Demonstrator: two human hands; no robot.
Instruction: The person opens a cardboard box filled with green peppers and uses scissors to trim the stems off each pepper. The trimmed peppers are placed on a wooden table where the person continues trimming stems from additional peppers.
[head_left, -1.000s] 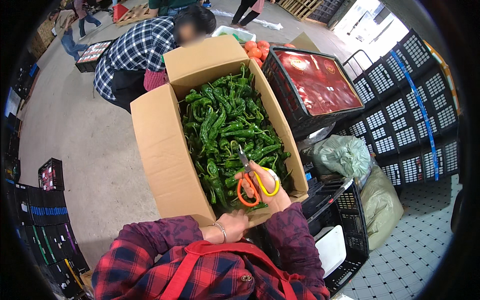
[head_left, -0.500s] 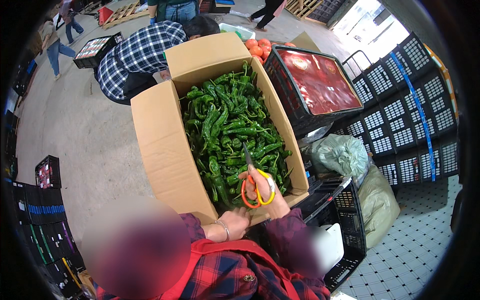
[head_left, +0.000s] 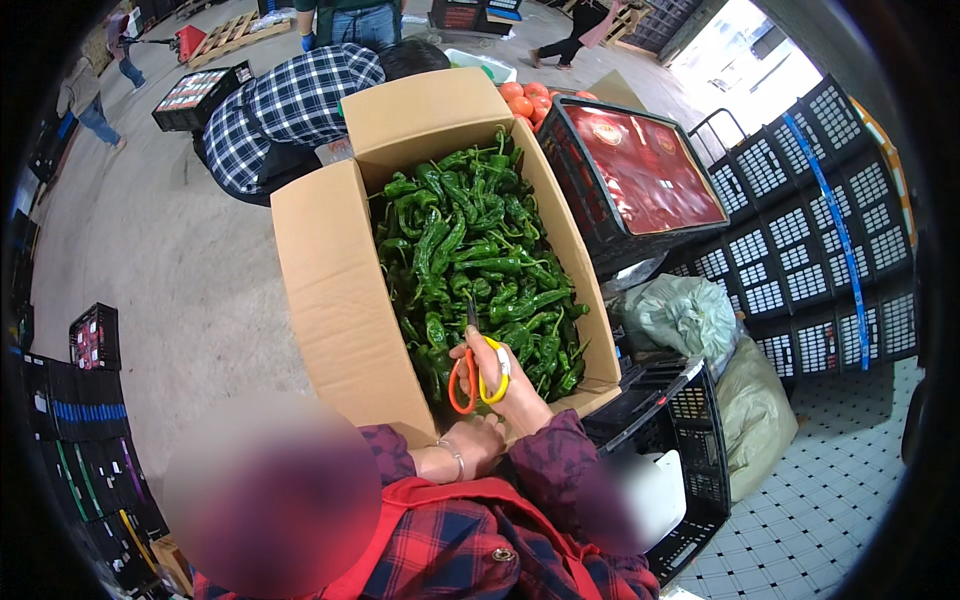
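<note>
A cardboard box stands open in front of me, filled with wrinkled green peppers. My right hand grips a pair of scissors with one orange and one yellow handle loop. Their dark blades point away from me, over the nearer peppers, and look closed together. Lower down, my left hand, with a bracelet at its wrist, rests at the box's near edge. Its fingers are curled there, and what they hold, if anything, is hidden.
Right of the box stands a black crate with red packaging, near some tomatoes. Stuffed plastic bags and stacked black crates are farther right. A person in a checked shirt bends beyond the box's left flap.
My right hand has brought the scissors left and slightly toward me, nearer my left hand. The left hand stays at the box's near edge. The whole view has shifted slightly.
</note>
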